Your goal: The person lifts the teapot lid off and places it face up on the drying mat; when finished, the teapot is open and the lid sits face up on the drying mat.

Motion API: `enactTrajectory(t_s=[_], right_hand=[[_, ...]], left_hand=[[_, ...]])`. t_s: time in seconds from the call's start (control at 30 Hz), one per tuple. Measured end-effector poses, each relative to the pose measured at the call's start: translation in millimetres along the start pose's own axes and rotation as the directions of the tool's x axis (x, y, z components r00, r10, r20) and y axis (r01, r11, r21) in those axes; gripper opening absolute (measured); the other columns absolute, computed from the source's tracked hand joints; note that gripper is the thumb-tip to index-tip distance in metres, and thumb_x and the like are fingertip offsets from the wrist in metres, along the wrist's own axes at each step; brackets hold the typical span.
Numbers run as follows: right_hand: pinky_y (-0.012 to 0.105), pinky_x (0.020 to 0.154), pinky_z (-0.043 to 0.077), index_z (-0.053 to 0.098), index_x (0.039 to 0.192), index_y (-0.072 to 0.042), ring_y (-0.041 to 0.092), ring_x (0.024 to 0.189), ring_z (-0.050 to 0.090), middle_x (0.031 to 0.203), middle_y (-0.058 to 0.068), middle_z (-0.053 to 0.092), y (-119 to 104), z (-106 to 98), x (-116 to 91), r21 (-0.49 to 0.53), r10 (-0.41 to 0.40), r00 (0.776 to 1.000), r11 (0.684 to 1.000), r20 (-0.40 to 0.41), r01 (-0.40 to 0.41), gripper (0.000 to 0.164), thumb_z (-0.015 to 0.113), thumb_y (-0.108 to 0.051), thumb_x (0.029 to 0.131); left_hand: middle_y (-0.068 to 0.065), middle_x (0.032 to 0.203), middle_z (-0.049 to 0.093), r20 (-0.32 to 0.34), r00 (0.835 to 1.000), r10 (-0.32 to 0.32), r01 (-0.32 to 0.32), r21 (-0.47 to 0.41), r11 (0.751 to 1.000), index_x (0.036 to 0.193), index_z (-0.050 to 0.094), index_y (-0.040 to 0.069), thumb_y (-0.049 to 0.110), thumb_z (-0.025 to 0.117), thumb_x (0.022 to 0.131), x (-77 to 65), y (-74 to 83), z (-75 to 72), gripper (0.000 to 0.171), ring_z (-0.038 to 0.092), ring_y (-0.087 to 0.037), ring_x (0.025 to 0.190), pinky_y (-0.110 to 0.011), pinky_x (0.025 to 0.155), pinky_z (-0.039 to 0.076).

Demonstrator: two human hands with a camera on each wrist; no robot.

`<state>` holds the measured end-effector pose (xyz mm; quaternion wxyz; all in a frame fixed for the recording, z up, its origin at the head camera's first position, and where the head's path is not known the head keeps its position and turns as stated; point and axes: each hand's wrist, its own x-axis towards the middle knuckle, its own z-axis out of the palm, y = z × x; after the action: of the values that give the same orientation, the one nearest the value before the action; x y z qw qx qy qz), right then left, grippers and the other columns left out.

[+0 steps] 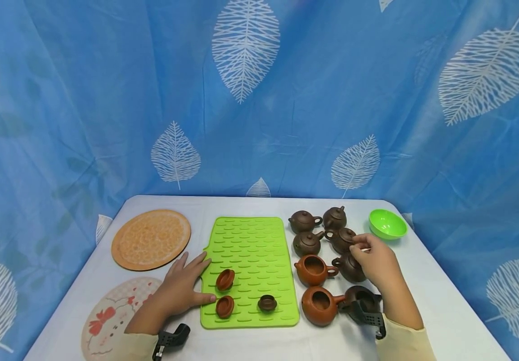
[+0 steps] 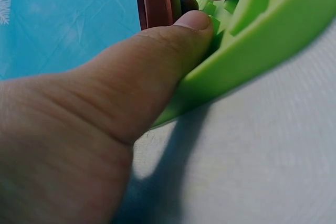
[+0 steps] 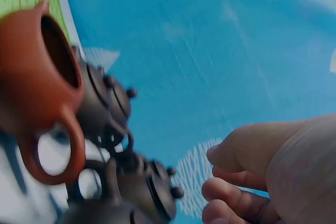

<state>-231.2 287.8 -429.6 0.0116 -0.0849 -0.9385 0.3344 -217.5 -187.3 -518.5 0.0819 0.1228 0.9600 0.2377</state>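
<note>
My left hand (image 1: 178, 288) lies with spread fingers on the left edge of a green mat (image 1: 250, 250). In the left wrist view its thumb (image 2: 194, 20) touches the mat's rim close to a reddish-brown teapot lid (image 2: 156, 1). On the mat are two reddish lids (image 1: 225, 280) and a dark brown lid (image 1: 267, 303). My right hand (image 1: 373, 258) hovers over the dark teapots, its fingers loosely bent and holding nothing visible. Nearest to it are a lidded dark teapot (image 1: 342, 240) and another dark teapot (image 1: 350, 268). Two reddish teapots (image 1: 320, 306) stand lidless nearby.
More dark teapots (image 1: 303, 221) stand at the back right. A green bowl (image 1: 387, 224) sits at the far right corner. Left of the mat lie a round tan placemat (image 1: 151, 239) and a patterned round mat (image 1: 110, 316). A blue curtain (image 1: 259, 140) hangs behind the table.
</note>
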Motion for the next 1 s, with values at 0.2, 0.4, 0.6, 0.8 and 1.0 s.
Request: enactTrajectory(t_s=[0.2,0.4,0.6,0.8,1.0], right_hand=[[0.044,0.079,0.054,0.057,0.142,-0.002,0.040,0.114,0.061,0.128,0.023,0.063,18,-5,2,-0.025,0.052,0.996,0.998,0.067,-0.050,0.048,0.064,-0.027,0.101],[0.036,0.072,0.049,0.060,0.136,-0.004,0.033,0.102,0.059,0.119,0.019,0.063,32,-2,2,-0.055,0.067,0.992,0.997,0.105,-0.061,0.043,0.067,-0.027,0.101],[0.032,0.069,0.044,0.065,0.127,-0.003,0.026,0.093,0.055,0.106,0.012,0.061,41,1,0,-0.058,0.036,0.995,0.998,0.089,-0.031,0.032,0.066,-0.021,0.101],[0.033,0.069,0.044,0.065,0.125,-0.003,0.024,0.089,0.055,0.104,0.010,0.060,51,2,-1,-0.044,0.014,0.996,0.999,0.084,-0.010,0.030,0.067,-0.020,0.100],[0.033,0.068,0.044,0.065,0.126,-0.006,0.025,0.091,0.055,0.105,0.010,0.061,56,4,0,-0.041,0.012,0.997,0.999,0.079,-0.008,0.029,0.065,-0.023,0.103]], left_hand=[[-0.001,0.173,0.029,0.001,1.000,-0.005,0.005,0.001,1.000,0.159,0.047,0.019,0.076,0.081,0.072,-0.3,-2.0,0.6,0.110,0.005,-0.049,0.160,-0.075,0.123,0.011],[-0.002,0.173,0.030,0.008,1.000,-0.008,0.008,-0.009,1.000,0.160,0.047,0.019,0.076,0.081,0.071,-1.6,-0.8,0.5,0.110,0.005,-0.049,0.160,-0.074,0.123,0.011],[-0.002,0.172,0.031,0.008,1.000,-0.017,0.017,-0.017,1.000,0.159,0.048,0.019,0.075,0.082,0.071,-3.4,2.0,0.8,0.110,0.006,-0.048,0.161,-0.074,0.124,0.010],[0.000,0.173,0.030,0.006,1.000,-0.022,0.022,-0.025,0.999,0.159,0.048,0.021,0.075,0.082,0.070,-2.4,2.3,2.6,0.109,0.005,-0.047,0.161,-0.075,0.123,0.011],[0.000,0.173,0.029,0.004,1.000,-0.025,0.025,-0.023,0.999,0.159,0.047,0.021,0.074,0.083,0.071,-1.8,2.7,-0.8,0.109,0.005,-0.048,0.161,-0.075,0.123,0.011]])
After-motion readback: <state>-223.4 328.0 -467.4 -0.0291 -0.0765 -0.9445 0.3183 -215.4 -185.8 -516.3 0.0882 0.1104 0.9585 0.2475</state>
